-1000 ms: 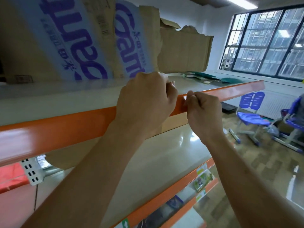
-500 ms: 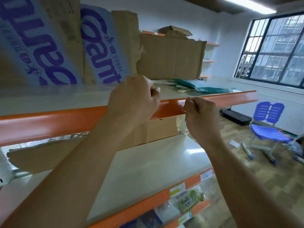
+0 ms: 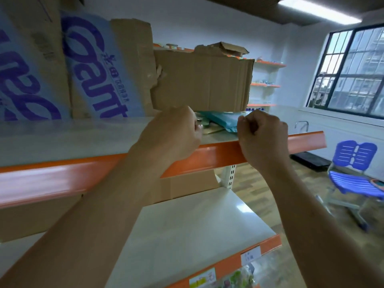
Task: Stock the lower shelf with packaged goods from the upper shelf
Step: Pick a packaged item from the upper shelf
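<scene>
Flat teal packaged goods [image 3: 223, 121] lie on the upper shelf [image 3: 303, 141], just behind its orange front lip. My left hand [image 3: 173, 133] is raised over that lip with its fingers curled, the fingertips close to the left end of the packs. My right hand [image 3: 262, 136] is a loose fist right beside the packs' right end. I see nothing held in either hand. The lower shelf [image 3: 197, 225] is a bare white board under my forearms.
Tall cardboard boxes with blue print [image 3: 91, 71] and a torn brown carton [image 3: 203, 80] stand behind the teal packs. A cardboard box [image 3: 191, 183] sits at the back of the lower shelf. Bagged goods [image 3: 239, 276] hang below. A blue chair [image 3: 353, 173] stands at right.
Both hands have risen from in front of the orange lip to above the upper shelf and moved toward the teal packs. The view has tilted up.
</scene>
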Available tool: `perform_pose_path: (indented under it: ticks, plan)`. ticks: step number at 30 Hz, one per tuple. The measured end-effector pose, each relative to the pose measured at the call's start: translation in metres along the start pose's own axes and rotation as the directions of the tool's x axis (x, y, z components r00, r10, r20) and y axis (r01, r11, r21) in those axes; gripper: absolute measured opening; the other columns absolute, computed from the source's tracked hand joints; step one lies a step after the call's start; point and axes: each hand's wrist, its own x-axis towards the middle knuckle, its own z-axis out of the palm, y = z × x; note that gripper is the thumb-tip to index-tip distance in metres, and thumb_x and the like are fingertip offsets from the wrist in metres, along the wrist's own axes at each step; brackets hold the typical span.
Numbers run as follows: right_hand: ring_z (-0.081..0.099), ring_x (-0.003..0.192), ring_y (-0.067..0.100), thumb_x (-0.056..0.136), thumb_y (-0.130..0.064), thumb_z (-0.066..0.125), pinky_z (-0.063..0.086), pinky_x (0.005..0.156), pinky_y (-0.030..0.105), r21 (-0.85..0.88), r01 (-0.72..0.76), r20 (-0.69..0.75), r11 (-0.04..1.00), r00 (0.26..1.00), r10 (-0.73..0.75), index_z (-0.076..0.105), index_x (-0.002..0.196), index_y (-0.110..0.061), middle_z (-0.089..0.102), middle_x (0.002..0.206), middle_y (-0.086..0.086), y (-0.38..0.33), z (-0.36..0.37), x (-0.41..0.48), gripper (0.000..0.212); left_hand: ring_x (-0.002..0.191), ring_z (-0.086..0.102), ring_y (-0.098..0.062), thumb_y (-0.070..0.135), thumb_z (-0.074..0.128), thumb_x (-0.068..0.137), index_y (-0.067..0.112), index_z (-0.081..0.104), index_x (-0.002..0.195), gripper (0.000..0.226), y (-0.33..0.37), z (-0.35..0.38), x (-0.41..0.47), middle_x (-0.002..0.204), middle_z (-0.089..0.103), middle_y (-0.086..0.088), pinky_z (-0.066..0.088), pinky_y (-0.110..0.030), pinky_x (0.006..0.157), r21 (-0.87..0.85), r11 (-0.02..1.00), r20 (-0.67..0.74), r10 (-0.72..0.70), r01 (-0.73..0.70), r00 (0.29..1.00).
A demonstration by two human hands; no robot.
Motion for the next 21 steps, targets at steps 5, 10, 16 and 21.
perform_pose_path:
  ticks: [5, 10, 16, 21]
  plan:
    - [0.055, 0.075, 0.021, 0.089, -0.027, 0.058, 0.036, 0.06, 0.026, -0.126, 0.015, 0.177, 0.992, 0.984, 0.008, 0.066, 0.084, -0.016, 0.066, 0.08, 0.002, 0.011, 0.01, 0.034, 0.015, 0.056, 0.05, -0.015, 0.031, 0.049, 0.095, 0.02, 0.04, 0.061, 0.037, 0.01, 0.013, 0.017, 0.06, 0.047, 0.001, 0.029, -0.028, 0.049, 0.015, 1.0, -0.054, 0.026, -0.025, 0.998]
    - [0.054, 0.089, 0.02, 0.08, -0.049, 0.07, 0.041, 0.068, 0.031, -0.165, -0.003, 0.468, 0.986, 0.88, 0.081, 0.066, 0.104, -0.019, 0.064, 0.099, 0.002, 0.023, 0.02, 0.057, 0.038, 0.059, 0.05, -0.017, 0.034, 0.046, 0.097, 0.02, 0.041, 0.066, 0.034, 0.015, 0.024, 0.019, 0.065, 0.048, -0.001, 0.031, -0.03, 0.052, 0.052, 0.999, -0.061, 0.02, -0.016, 0.998]
    - [0.045, 0.054, 0.016, 0.083, -0.034, 0.066, 0.029, 0.049, 0.027, -0.227, 0.145, 0.643, 0.963, 0.765, 0.037, 0.056, 0.066, -0.014, 0.047, 0.059, 0.0, 0.015, 0.019, 0.063, 0.028, 0.048, 0.04, -0.005, 0.033, 0.046, 0.098, 0.025, 0.037, 0.058, 0.042, 0.016, 0.021, 0.013, 0.057, 0.043, 0.006, 0.024, -0.024, 0.046, 0.022, 1.0, -0.067, -0.015, 0.016, 0.998]
    - [0.049, 0.059, 0.015, 0.094, -0.016, 0.05, 0.027, 0.05, 0.025, -0.161, 0.155, 0.575, 0.975, 0.818, -0.035, 0.054, 0.069, -0.016, 0.049, 0.063, -0.002, 0.016, 0.014, 0.056, 0.025, 0.049, 0.044, -0.008, 0.035, 0.046, 0.098, 0.022, 0.046, 0.059, 0.041, 0.015, 0.02, 0.013, 0.058, 0.048, 0.003, 0.026, -0.027, 0.047, 0.021, 0.995, -0.013, -0.101, 0.101, 0.995]
